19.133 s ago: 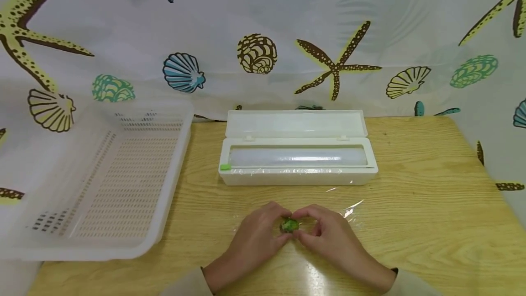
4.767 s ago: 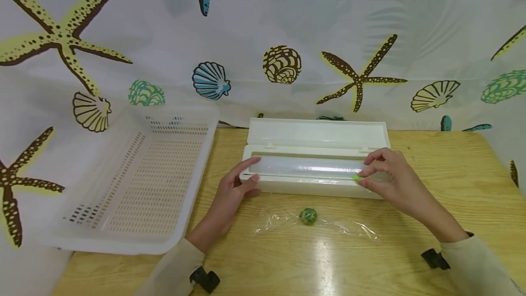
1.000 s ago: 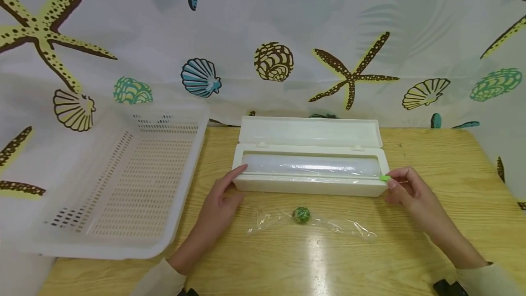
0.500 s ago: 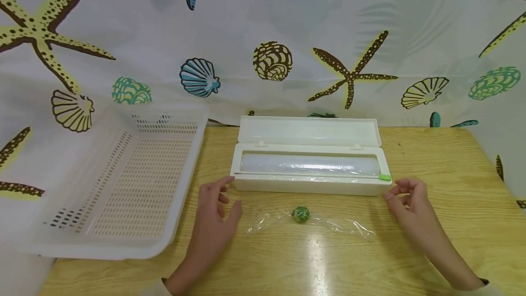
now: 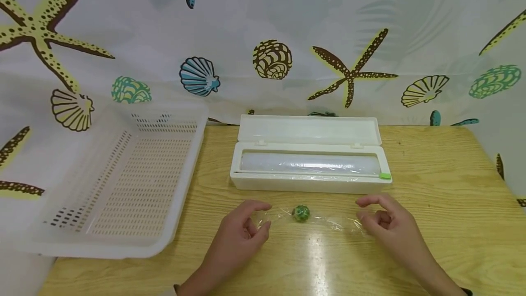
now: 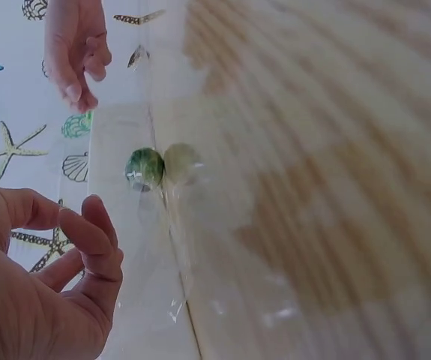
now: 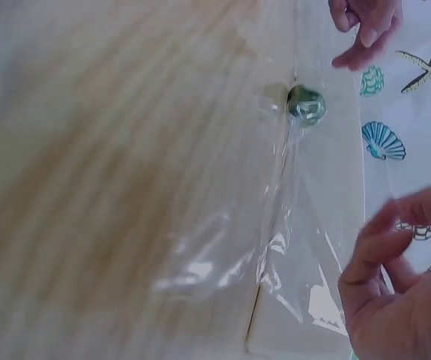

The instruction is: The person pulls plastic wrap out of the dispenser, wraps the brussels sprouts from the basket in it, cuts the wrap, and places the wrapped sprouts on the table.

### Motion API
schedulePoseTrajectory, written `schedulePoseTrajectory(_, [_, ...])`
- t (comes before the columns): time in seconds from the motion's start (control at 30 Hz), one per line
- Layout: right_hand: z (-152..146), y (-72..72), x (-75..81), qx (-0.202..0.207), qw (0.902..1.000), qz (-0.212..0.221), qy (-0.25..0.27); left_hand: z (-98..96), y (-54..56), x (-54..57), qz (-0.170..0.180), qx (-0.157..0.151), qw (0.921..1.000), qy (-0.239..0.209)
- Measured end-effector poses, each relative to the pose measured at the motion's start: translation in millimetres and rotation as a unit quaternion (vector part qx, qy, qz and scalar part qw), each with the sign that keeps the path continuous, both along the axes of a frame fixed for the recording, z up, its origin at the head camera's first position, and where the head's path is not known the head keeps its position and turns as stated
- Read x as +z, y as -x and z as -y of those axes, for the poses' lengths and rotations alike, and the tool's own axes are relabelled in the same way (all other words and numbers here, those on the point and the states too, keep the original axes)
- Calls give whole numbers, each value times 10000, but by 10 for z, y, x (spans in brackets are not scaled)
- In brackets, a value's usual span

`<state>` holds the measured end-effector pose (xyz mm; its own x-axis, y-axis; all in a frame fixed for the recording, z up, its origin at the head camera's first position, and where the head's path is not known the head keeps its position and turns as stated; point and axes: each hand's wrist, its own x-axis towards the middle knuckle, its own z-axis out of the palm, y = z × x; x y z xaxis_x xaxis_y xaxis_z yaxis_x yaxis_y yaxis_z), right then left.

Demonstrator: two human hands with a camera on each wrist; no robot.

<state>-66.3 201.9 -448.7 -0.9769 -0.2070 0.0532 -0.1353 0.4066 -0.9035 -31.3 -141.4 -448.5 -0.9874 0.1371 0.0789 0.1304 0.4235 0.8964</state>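
Observation:
A small mottled green ball (image 5: 301,213) lies on the table, wrapped in clear film whose twisted film ends (image 5: 334,224) spread to both sides. My left hand (image 5: 238,236) is over the left film end, thumb and forefinger apart and nothing between them. Above the right film end is my right hand (image 5: 394,229), its fingers bent loosely with a gap to the thumb. Both wrist views show the green ball (image 6: 145,166) well beyond the near hand's fingertips. Behind stands a white cling film box (image 5: 310,184), lid up, with a film roll (image 5: 308,163) inside.
A green slider (image 5: 384,176) sits at the right end of the box's cutting bar. At the left stands a large white perforated basket (image 5: 196,159). A curtain (image 5: 230,22) printed with shells and starfish hangs behind the wooden table (image 5: 444,186).
Earlier the right hand slid the green slider to the right end while the left steadied the box. Both hands have since left the box and come forward and inward to the film ends.

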Motion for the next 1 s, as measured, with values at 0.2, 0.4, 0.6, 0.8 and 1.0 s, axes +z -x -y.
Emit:
schedulePoseTrajectory(0.2, [215,3,-31,831,9964,38,167,-157,52,-47,-145,-233,9993,240])
schedulePoseTrajectory(0.4, [410,2,-73,986,9916,684,477,-280,103,-33,-47,-352,9991,240])
schedulePoseTrajectory(0.6, [573,29,-110,1102,9919,580,262,-374,194,-91,-379,-431,9958,707])
schedulePoseTrajectory(0.8, [715,73,-133,931,9951,292,-166,-440,303,-125,-781,-393,9891,1183])
schedulePoseTrajectory(1.0, [796,85,-126,753,9959,278,-425,-474,363,-154,-705,-441,9916,988])
